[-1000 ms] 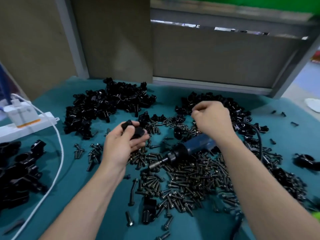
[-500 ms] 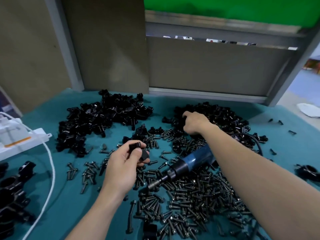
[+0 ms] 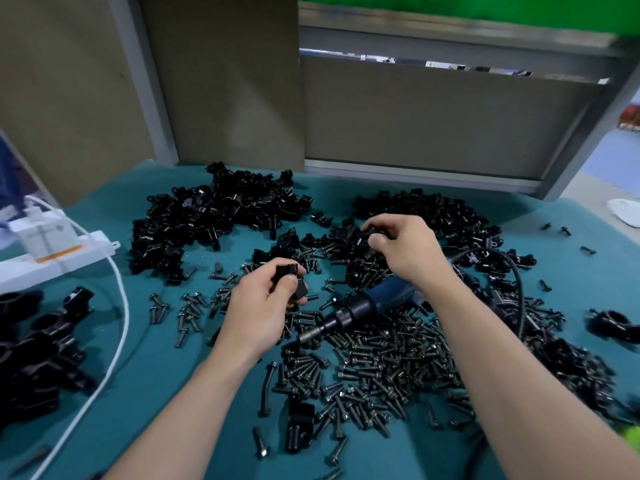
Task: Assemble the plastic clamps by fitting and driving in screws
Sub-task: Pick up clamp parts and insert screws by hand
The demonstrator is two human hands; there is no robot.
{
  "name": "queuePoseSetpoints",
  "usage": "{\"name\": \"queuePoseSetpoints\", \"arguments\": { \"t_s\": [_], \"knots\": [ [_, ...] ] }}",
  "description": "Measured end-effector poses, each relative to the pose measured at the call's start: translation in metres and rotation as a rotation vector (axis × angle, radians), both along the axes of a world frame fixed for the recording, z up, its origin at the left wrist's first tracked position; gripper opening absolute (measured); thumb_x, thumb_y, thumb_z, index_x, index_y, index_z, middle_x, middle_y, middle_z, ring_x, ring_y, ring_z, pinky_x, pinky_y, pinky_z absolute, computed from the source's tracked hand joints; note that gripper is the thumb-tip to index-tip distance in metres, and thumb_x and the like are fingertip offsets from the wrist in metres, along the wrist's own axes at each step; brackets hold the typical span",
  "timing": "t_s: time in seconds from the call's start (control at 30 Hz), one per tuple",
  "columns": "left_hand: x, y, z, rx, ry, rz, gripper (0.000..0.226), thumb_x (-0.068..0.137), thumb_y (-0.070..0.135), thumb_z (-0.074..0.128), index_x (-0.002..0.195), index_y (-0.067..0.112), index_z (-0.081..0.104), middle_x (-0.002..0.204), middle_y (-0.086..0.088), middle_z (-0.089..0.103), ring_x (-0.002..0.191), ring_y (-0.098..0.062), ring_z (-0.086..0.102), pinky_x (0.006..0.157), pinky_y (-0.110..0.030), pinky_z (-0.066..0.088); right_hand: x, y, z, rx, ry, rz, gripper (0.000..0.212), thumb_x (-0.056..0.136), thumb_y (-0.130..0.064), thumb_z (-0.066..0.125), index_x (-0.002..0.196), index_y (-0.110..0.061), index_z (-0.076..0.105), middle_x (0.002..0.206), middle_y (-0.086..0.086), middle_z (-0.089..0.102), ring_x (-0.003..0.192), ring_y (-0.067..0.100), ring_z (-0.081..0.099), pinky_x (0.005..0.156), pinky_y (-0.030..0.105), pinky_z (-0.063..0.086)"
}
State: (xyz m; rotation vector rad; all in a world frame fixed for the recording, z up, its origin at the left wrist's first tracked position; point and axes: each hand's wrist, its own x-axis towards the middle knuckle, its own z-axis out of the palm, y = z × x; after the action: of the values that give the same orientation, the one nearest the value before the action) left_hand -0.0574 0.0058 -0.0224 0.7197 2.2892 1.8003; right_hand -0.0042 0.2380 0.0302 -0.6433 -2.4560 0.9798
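Here, the left hand (image 3: 258, 308) grips a black plastic clamp half (image 3: 289, 280) just above the teal mat (image 3: 166, 375), fingers curled round it. Farther right, the right hand (image 3: 403, 249) pinches another clamp piece (image 3: 369, 233) at the far clamp pile (image 3: 433, 216). A blue electric screwdriver (image 3: 367, 306) lies on the screw heap (image 3: 381, 372) between them.

The teal-covered table (image 3: 166, 393) carried 2 piles of black clamp parts at the back, the left pile (image 3: 214, 223) and the right pile (image 3: 433, 213). Loose screws (image 3: 381, 362) spread across the middle, with a blue electric screwdriver (image 3: 363, 308) lying among them. A white power strip (image 3: 59, 258) and assembled clamps (image 3: 31, 341) sat at the left.
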Motion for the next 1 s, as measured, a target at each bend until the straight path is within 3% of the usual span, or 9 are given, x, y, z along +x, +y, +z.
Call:
{"name": "queuePoseSetpoints", "arguments": {
  "t_s": [0.13,0.2,0.3,0.37,0.47,0.6,0.73,0.93,1.0],
  "knots": [
    [0.002,-0.001,-0.002,-0.014,0.028,0.0,0.028,0.107,0.015,0.052,0.098,0.034,0.07,0.089,0.015,0.076,0.08,-0.006,0.076,0.078,-0.029,0.055,0.014,-0.02,-0.002,-0.098,0.068,-0.014,0.028,0.099,-0.013,0.066,0.083,-0.033,0.077,0.092,0.003,0.077,0.069,0.025,0.063,0.056,0.021,0.045],
    [0.003,-0.002,-0.003,-0.011,0.034,-0.001,0.028,0.107,0.015,0.052,0.098,0.035,0.07,0.089,0.015,0.076,0.081,-0.006,0.076,0.078,-0.027,0.055,0.021,-0.029,0.003,-0.214,0.163,-0.033,0.028,0.099,-0.011,0.066,0.084,-0.031,0.078,0.09,-0.001,0.077,0.077,0.021,0.066,0.061,0.02,0.048],
    [0.006,-0.003,-0.002,0.003,0.073,-0.003,0.027,0.106,0.017,0.056,0.098,0.039,0.071,0.089,0.018,0.076,0.083,-0.004,0.075,0.08,-0.027,0.057,0.032,-0.044,0.005,-0.679,0.358,0.012,0.023,0.099,-0.006,0.065,0.091,-0.021,0.08,0.088,0.003,0.079,0.073,0.009,0.069,0.059,0.02,0.052],
    [0.009,-0.004,0.0,-0.028,0.155,0.011,0.023,0.102,0.022,0.063,0.096,0.043,0.071,0.086,0.02,0.076,0.082,-0.001,0.074,0.076,-0.024,0.056,0.041,-0.057,0.001,-1.026,0.39,0.112,0.022,0.098,0.0,0.064,0.101,-0.015,0.08,0.09,0.008,0.079,0.072,0.013,0.071,0.063,0.023,0.057],
    [0.016,-0.004,0.004,-0.066,0.238,-0.002,0.008,0.092,0.032,0.072,0.093,0.04,0.073,0.079,0.017,0.075,0.075,-0.005,0.071,0.064,-0.028,0.055,0.051,-0.075,-0.01,-1.264,0.362,0.27,0.03,0.094,0.011,0.061,0.116,-0.005,0.072,0.086,0.009,0.078,0.075,0.021,0.073,0.072,0.027,0.061],
    [0.023,-0.007,0.007,-0.027,0.255,-0.077,0.011,0.083,0.04,0.074,0.094,0.037,0.074,0.079,0.011,0.074,0.071,-0.011,0.071,0.062,-0.032,0.056,0.055,-0.087,-0.016,-1.209,0.376,0.313,0.032,0.088,0.013,0.065,0.116,-0.001,0.07,0.075,0.004,0.072,0.069,0.015,0.071,0.07,0.025,0.061],
    [0.024,-0.014,0.007,-0.005,0.28,-0.078,0.01,0.081,0.034,0.072,0.091,0.036,0.074,0.072,0.009,0.071,0.061,-0.01,0.066,0.054,-0.02,0.048,0.057,-0.091,-0.019,-0.882,0.299,0.288,0.036,0.087,0.013,0.07,0.105,-0.016,0.08,0.075,-0.004,0.07,0.066,0.011,0.063,0.064,0.021,0.053],
    [0.024,-0.017,0.009,0.108,0.157,-0.172,0.016,0.081,0.034,0.074,0.088,0.02,0.076,0.072,-0.006,0.073,0.066,-0.032,0.071,0.06,-0.055,0.058,0.061,-0.092,-0.011,-0.782,0.236,0.414,0.034,0.083,0.006,0.08,0.108,-0.015,0.082,0.079,0.007,0.067,0.069,0.019,0.066,0.063,0.026,0.057],
    [0.023,-0.015,0.01,0.153,0.092,-0.215,0.016,0.08,0.031,0.074,0.081,0.015,0.074,0.066,-0.01,0.07,0.057,-0.035,0.066,0.054,-0.053,0.056,0.064,-0.089,-0.006,-0.755,0.206,0.421,0.025,0.084,0.002,0.08,0.103,-0.014,0.083,0.075,0.011,0.071,0.064,0.02,0.067,0.059,0.026,0.056]
  ]
}}
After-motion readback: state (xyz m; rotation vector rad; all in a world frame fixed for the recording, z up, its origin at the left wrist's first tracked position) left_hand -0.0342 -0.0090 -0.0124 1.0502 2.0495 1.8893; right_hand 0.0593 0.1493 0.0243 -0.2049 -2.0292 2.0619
